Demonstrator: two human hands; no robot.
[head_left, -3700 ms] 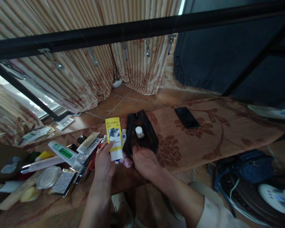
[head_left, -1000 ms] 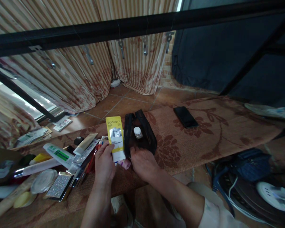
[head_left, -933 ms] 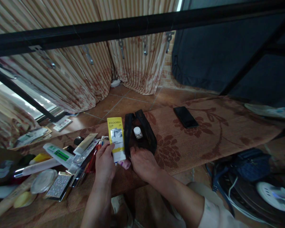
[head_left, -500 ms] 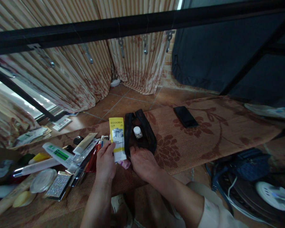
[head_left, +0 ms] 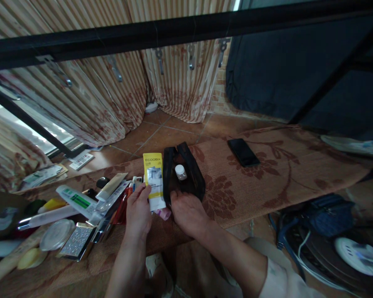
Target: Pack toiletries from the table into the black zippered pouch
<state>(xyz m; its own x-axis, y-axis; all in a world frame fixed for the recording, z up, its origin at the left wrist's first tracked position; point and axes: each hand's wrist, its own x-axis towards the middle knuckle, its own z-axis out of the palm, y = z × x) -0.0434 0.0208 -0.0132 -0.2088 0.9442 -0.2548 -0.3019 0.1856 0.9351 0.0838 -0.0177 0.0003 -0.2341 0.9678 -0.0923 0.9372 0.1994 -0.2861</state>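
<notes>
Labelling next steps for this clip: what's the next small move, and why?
Probably shift the yellow packet rightward over the black pouch. The left hand holds the packet right beside it, the pouch's top is open with a white-capped bottle inside, and the right hand is at its near end.

the yellow packet has shifted to the right, closer to the black bag.
</notes>
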